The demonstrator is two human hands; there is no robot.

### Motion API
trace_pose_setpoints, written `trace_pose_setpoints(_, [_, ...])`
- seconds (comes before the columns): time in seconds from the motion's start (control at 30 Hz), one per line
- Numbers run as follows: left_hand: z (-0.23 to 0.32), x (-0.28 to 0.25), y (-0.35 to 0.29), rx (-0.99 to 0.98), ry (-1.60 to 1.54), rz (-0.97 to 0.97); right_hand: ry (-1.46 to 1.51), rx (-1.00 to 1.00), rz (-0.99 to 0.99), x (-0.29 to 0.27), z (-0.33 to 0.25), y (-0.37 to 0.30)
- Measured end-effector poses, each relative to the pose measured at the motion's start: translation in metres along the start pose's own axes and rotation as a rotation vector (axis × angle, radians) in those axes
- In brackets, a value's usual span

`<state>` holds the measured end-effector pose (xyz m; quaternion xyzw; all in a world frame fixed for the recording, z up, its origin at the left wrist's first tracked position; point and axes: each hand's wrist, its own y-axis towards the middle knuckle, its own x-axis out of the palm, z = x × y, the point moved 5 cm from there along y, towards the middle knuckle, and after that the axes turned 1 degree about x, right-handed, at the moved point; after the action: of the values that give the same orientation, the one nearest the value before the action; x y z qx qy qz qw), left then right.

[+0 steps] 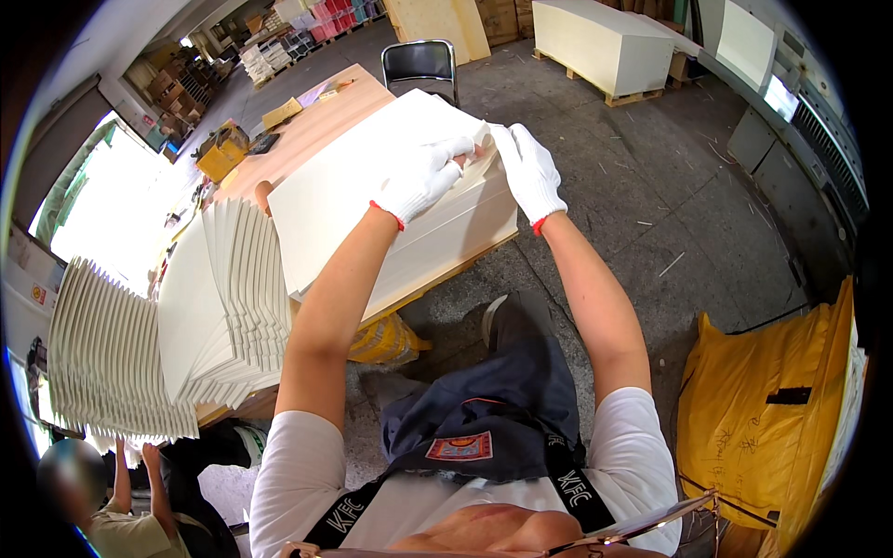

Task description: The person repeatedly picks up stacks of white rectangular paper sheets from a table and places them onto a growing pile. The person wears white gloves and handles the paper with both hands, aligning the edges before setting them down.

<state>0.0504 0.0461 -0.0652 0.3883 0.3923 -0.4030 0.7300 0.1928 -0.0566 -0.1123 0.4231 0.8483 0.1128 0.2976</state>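
Note:
A tall stack of large white sheets [344,177] lies on the table in front of me. Both my hands wear white knitted gloves with red cuffs. At the stack's far right corner, my left hand [426,179] pinches the lifted edge of some upper sheets, bare fingertips showing. Beside it, my right hand [532,174] grips the same sheets at the corner from the outer side; its thumb is mostly hidden. Between the two hands the sheet edges are bent up and slightly fanned.
Fanned stacks of white sheets [121,353] stand at left, near a person [139,507] seen at the lower left. Beyond lie a wooden tabletop [358,88], a yellow box [221,152] and a black chair [419,63]. A yellow cover [753,409] hangs at right; a machine [791,139] stands behind.

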Motion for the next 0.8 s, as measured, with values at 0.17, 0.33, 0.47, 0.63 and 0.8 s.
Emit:
trace_pose_setpoints(0.17, [0.02,-0.006,-0.006,-0.16,-0.042,-0.098,-0.003,0.011,0.004,-0.001,0.001,-0.001])
trace_pose_setpoints(0.33, [0.009,-0.001,-0.002,-0.149,-0.061,-0.058,0.011,0.044,-0.021,-0.002,0.0,-0.001])
trace_pose_setpoints(0.47, [0.013,-0.002,-0.003,-0.039,-0.02,-0.003,0.014,0.031,0.006,-0.002,0.002,-0.001])
trace_pose_setpoints(0.63, [0.013,-0.005,-0.005,0.028,-0.031,0.084,-0.004,0.028,-0.021,-0.004,-0.005,-0.002])
trace_pose_setpoints(0.8, [0.02,-0.003,-0.004,-0.008,-0.005,-0.032,0.006,0.013,0.027,-0.003,0.003,-0.002])
